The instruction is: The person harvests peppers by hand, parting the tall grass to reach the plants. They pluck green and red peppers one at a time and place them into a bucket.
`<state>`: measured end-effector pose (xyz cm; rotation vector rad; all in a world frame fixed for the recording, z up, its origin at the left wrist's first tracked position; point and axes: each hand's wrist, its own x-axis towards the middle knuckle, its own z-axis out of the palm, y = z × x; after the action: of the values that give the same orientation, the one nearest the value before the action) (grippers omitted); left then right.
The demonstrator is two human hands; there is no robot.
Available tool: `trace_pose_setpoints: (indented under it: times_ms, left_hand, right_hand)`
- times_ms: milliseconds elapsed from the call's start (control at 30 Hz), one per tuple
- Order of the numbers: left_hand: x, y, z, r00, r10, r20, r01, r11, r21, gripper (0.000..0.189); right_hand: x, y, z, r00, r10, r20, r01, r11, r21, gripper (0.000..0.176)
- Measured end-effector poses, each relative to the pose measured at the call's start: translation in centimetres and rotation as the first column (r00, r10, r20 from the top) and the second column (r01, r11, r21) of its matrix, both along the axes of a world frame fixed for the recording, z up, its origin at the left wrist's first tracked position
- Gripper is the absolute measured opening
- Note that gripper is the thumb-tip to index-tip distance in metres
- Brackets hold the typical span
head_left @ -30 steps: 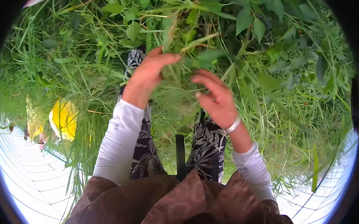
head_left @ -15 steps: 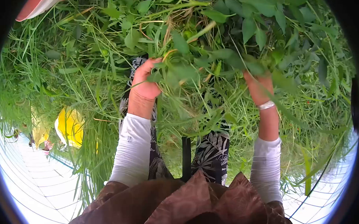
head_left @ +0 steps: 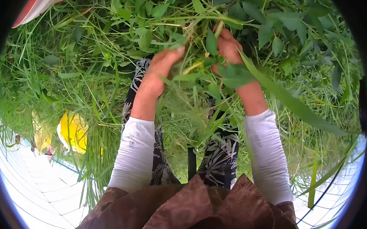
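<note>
My left hand (head_left: 162, 71) reaches into the green growth in front of my knees. Its fingers are smeared by motion and partly behind leaves, so their grip cannot be made out. Blurred grass blades (head_left: 185, 108) hang beside its palm. To its right, my right hand (head_left: 229, 50) is closed around a pale green plant stem (head_left: 219, 29) at the base of a leafy plant (head_left: 265, 18). A broad leaf (head_left: 234, 75) covers part of that wrist. One long grass blade (head_left: 290, 100) slants across the right forearm.
Dense grass (head_left: 69, 84) and leafy stems surround both hands. A yellow and white object (head_left: 72, 132) lies at the left, near a paler yellow one (head_left: 41, 137). Part of a pinkish, white-edged object (head_left: 36, 8) shows at the upper left. My patterned trouser legs (head_left: 219, 157) are below.
My right hand has moved left and farther forward, closer to my left hand, and now grips a stem. The left hand has shifted slightly right and forward.
</note>
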<state>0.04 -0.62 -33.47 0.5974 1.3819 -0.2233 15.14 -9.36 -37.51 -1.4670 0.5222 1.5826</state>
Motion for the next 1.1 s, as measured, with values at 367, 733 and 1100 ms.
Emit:
trace_pose_setpoints:
  times_ms: [367, 733, 1100]
  left_hand:
    - [1.4, -0.6, -1.2, 1.0, 0.022, 0.018, -0.022, 0.999, -0.049, 0.049]
    - [1.7, 0.1, -0.5, 0.916, 0.4, -0.012, -0.385, 0.872, -0.304, 0.022]
    - [1.3, 0.0, -0.4, 0.993, 0.11, -0.049, -0.11, 0.994, 0.006, 0.028]
  right_hand:
    - [-4.9, -1.5, 5.0, 0.052, 0.834, 0.55, -0.816, 0.353, -0.458, 0.024]
    - [-6.7, -8.2, 7.5, 0.56, 0.519, 0.645, -0.595, 0.794, -0.122, 0.028]
    - [-1.0, 0.6, -2.7, 0.441, 0.48, 0.759, -0.493, 0.836, -0.242, 0.035]
